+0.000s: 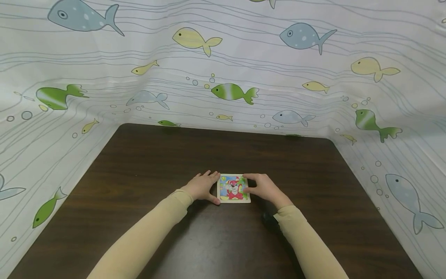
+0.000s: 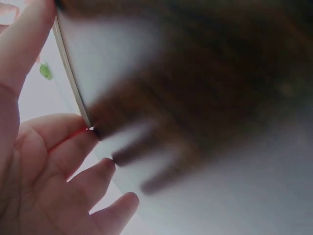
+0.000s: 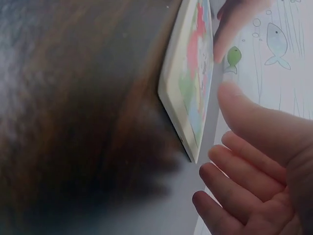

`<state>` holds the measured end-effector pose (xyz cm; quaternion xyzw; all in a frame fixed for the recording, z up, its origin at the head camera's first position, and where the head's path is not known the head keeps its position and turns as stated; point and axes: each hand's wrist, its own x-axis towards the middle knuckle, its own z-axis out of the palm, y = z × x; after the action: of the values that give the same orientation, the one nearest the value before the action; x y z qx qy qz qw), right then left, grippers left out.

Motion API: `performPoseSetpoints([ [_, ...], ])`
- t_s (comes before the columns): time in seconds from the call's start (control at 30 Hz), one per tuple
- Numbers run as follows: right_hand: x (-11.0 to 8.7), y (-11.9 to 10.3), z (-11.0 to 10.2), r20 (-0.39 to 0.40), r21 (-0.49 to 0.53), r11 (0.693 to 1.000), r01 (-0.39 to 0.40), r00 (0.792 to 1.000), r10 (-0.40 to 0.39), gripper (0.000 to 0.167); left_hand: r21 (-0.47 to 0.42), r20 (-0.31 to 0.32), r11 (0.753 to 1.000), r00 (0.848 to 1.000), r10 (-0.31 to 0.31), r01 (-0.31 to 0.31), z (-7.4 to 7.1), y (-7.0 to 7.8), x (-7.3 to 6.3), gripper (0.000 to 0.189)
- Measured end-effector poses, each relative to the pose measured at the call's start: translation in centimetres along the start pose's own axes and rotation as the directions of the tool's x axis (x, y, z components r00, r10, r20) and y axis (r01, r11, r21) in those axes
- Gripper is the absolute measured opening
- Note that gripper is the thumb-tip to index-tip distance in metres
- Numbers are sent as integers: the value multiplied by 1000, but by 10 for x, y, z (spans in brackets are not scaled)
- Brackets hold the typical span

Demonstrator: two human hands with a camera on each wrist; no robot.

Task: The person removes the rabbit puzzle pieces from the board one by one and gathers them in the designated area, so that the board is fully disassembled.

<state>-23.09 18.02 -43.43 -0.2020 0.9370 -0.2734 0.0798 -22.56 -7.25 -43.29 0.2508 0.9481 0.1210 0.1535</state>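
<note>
A small square picture puzzle (image 1: 233, 188) in a pale frame, showing a red and white cartoon animal, lies flat on the dark wooden table. My left hand (image 1: 202, 187) rests at its left side, fingers spread, the thumb by the near corner and the index fingertip by the far one. In the left wrist view the frame's edge (image 2: 71, 73) runs between thumb and index finger. Over the puzzle's right side reaches my right hand (image 1: 263, 187), thumb and fingers apart. The right wrist view shows a gap between the right thumb (image 3: 234, 105) and the frame.
The dark brown table (image 1: 156, 155) spreads out around the puzzle. A white curtain with printed fish (image 1: 244, 66) hangs along the back and both sides. A dark rounded thing (image 1: 268, 219) shows beside the right wrist.
</note>
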Motion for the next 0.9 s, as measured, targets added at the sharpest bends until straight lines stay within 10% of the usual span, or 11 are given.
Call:
performPoseSetpoints([
  [0.9,24,-28,19,-59,-34,997,66,996,-67,20,-61,-7,998,999,-32,32,-3,5,1,104],
])
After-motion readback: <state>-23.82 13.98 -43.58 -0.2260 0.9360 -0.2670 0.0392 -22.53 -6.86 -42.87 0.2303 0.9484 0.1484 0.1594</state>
